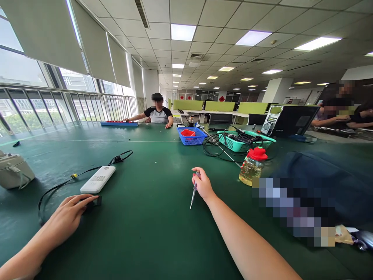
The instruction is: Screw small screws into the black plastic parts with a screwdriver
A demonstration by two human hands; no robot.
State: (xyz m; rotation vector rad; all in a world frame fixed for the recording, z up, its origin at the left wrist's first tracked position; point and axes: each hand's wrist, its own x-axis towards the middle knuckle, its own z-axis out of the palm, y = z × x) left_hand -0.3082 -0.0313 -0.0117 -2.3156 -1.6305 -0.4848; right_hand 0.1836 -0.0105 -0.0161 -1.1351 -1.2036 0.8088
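My right hand [202, 184] is closed around a small screwdriver [193, 195] with a clear handle, its tip pointing down toward the green table [151, 225]. My left hand [69, 212] lies low at the left, fingers stretched forward onto a small black plug [93, 202] at the end of a black cable [58, 186]. Just beyond that plug lies a white power strip [98, 179], which the cable runs past.
A red-capped bottle of yellowish liquid [252, 166] stands right of my right hand. Behind are a blue basket [191, 136], a teal basket with cables [243, 140] and a computer case [287, 120]. A grey bag [13, 171] sits far left. One person sits across; others at right.
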